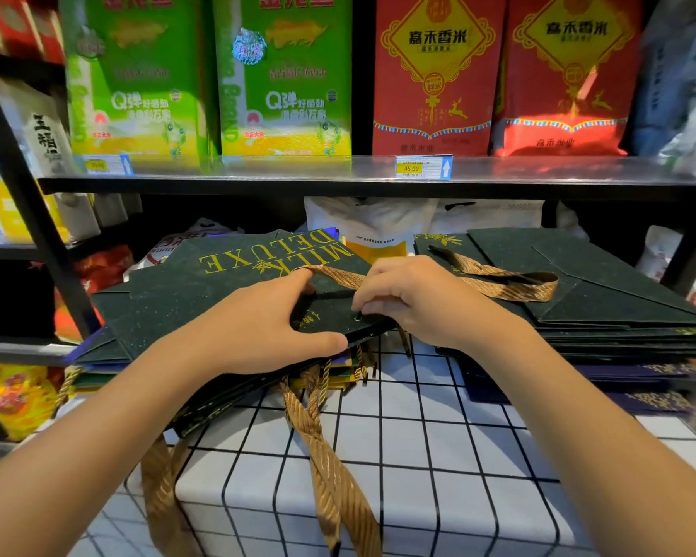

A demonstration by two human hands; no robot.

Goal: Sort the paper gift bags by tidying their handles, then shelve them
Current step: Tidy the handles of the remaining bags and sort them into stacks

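A flat dark green gift bag (pixel 201 283) printed "MILK DELUXE" tops the left stack on a white checked surface. My left hand (pixel 254 327) grips its near edge, thumb along the rim and fingers on top. My right hand (pixel 410 299) pinches the bag's gold ribbon handle (pixel 338 277), which lies folded onto the bag's face. More gold handles (pixel 326 448) from lower bags hang over the front edge. A second stack of dark green bags (pixel 603 299) lies to the right, with a gold handle (pixel 511 281) tucked flat on top.
A black metal shelf (pixel 338 182) runs just above the stacks, carrying green rice bags (pixel 286 74) and red rice bags (pixel 434 74). White bags (pixel 374 223) sit behind the stacks. A black shelf post (pixel 29 219) slants at left. The checked surface (pixel 438 456) extends toward me.
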